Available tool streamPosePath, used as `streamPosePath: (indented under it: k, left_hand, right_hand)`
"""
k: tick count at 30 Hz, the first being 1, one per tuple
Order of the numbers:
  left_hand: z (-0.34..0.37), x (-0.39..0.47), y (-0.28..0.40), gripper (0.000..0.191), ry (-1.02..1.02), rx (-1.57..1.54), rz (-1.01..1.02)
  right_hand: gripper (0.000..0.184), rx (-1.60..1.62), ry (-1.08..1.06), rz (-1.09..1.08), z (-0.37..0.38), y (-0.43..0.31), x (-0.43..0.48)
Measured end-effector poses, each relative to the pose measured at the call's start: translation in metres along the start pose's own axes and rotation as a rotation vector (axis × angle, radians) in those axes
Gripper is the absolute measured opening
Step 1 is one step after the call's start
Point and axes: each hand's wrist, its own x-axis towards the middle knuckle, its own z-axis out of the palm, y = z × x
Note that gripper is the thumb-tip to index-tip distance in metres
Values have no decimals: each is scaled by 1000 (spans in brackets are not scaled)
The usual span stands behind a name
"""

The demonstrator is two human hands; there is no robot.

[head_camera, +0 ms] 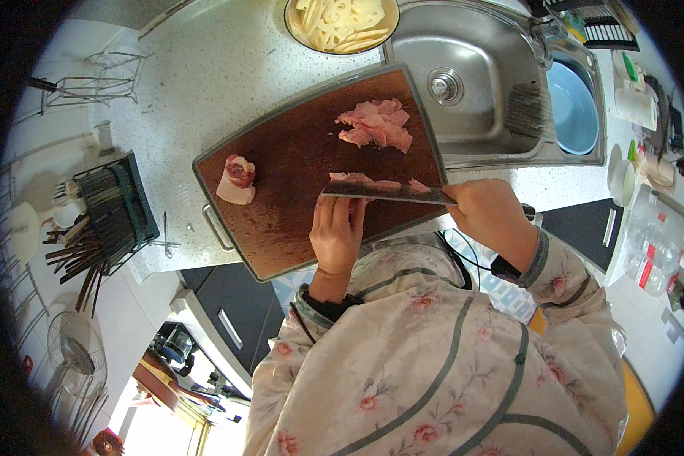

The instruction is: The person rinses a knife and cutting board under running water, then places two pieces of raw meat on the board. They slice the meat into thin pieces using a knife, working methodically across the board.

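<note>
My right hand grips the handle of a kitchen knife, whose broad blade lies across the board, seen nearly edge-on. Bent fingers of my left hand rest against the near side of the blade, on a piece of raw meat mostly hidden by hand and knife. Just beyond the blade are cut pink meat strips. A heap of thin raw meat slices sits farther back on the brown cutting board. Toward the board's left end is a separate chunk of meat with pale fat.
A bowl of sliced lotus root stands behind the board. To the right is a steel sink, with a blue basin beyond it. A chopstick rack and wire rack stand left on the speckled counter.
</note>
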Motion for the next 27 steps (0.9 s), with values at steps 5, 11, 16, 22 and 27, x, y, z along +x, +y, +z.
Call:
streamPosePath:
  k: [5, 11, 16, 22, 27]
  left_hand:
    - [0, -2, -1, 28, -45, -36, -34]
    - [0, -4, -2, 31, -55, -9, -22]
    - [0, -4, -3, 33, -61, -25, -29]
    - [-1, -3, -1, 30, -63, -1, -58]
    - [-1, -2, 0, 23, -107, -57, -99]
  right_hand:
    - [16, -74, -18, -31, -7, 4, -5]
    - [13, -71, 38, -141, 3, -10, 20]
    - [15, -29, 66, -167, 22, -35, 48]
    - [14, 13, 166, -237, 38, -63, 78]
    - [14, -42, -30, -82, 25, -25, 52]
